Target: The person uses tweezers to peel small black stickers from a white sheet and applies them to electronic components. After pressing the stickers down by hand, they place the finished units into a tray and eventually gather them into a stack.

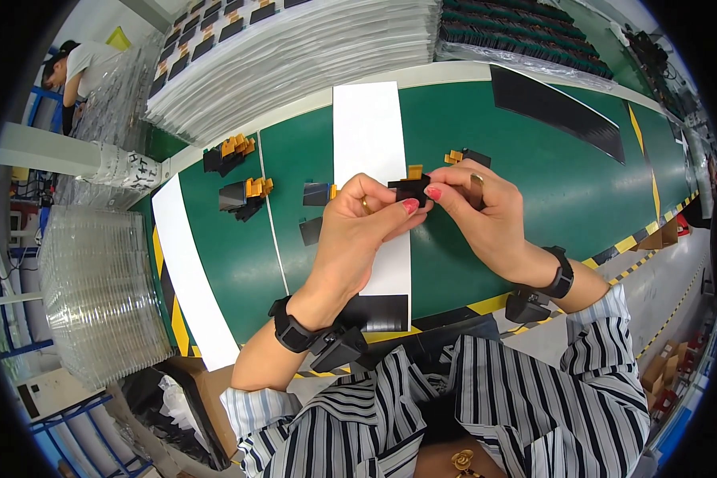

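Observation:
Both hands meet over a white strip (366, 119) on the green table, holding a small black display panel (411, 191) with an orange flex cable sticking up. My left hand (354, 227) pinches its left side between thumb and fingers. My right hand (486, 209) grips the right side, its thumb pressed near the left one. Fingers hide part of the panel. Just left of my left hand lie two similar panels, one dark and glossy (316, 193), the other (311, 232) nearer me. Another panel with orange cable (475, 158) lies behind my right hand.
Two piles of panels, a far one (225, 159) and a nearer one (243, 199), lie at left. A black sheet (562, 115) rests back right. Stacked white trays (295, 72) stand behind, clear trays (95, 287) at left. A co-worker (95, 68) bends far left.

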Demonstrator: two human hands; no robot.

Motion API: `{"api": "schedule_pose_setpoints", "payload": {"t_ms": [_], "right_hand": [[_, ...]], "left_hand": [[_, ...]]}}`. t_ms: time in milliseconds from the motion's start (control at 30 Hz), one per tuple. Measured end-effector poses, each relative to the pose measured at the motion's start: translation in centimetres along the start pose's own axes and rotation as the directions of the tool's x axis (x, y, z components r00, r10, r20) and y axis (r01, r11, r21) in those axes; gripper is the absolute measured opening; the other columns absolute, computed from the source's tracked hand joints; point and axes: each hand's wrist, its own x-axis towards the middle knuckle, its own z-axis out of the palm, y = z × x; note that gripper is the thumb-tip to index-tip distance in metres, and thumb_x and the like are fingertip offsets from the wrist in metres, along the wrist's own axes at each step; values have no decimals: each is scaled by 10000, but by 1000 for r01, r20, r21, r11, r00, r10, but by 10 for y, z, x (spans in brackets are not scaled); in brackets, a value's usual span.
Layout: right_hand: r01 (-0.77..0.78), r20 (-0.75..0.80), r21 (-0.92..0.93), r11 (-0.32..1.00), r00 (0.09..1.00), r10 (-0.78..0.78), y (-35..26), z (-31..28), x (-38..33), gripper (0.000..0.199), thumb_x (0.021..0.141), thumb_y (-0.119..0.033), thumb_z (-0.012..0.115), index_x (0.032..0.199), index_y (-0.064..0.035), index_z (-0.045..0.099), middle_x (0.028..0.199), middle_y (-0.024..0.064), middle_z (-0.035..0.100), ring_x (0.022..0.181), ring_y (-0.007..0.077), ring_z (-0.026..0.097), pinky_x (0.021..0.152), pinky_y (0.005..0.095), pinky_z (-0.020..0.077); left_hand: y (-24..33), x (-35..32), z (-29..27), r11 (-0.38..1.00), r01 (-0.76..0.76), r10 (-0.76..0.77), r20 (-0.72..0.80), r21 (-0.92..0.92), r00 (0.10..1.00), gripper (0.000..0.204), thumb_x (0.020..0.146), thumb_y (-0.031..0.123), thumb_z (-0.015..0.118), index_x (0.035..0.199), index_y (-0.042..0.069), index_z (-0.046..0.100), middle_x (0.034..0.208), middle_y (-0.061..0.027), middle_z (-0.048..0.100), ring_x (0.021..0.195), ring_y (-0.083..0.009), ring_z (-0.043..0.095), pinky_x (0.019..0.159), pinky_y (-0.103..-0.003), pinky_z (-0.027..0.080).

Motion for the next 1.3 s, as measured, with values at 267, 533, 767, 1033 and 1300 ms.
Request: {"api": "schedule_pose_setpoints", "payload": {"t_ms": [267,533,767,1033,1300], "right_hand": [[-2,-42,-32,999,999,0,1,-3,1,72,819,-10,608,885,19,617,758,3,531,588,21,430,479,176,309],[116,21,-117,986,993,-114,1,-1,0,69,804,2,615,872,13,606,743,18,529,556,37,398,469,193,301],[167,50,-112,980,986,-162,-2,-3,3,80,796,31,598,872,9,590,742,38,535,558,80,419,477,213,322],[-89,-89,-497,863,995,52,27,-52,27,82,853,-39,530,865,3,600,834,107,564,698,142,528,578,262,413],[203,-217,-414,888,925,-312,13,-53,30,315,934,-193,436,801,51,583,774,99,600,758,163,579,628,268,446]], "left_hand": [[1,-4,-2,480,-455,630,66,750,774,115,741,14,680,822,19,600,800,-38,615,749,-128,551,688,-247,437],[1,-5,-1,408,-413,598,104,814,795,103,725,50,698,823,50,665,801,-36,612,740,-145,532,696,-268,412],[2,-5,-1,637,-341,363,122,691,924,118,790,24,633,907,16,642,852,-33,621,767,-104,539,719,-227,434],[-3,-3,-5,773,-193,237,6,604,971,185,859,63,556,1033,13,594,857,-47,629,792,-96,567,721,-218,452],[40,-53,-6,-122,-233,214,255,965,943,229,784,71,623,991,-17,586,898,-93,621,826,-223,581,703,-289,478]]}}
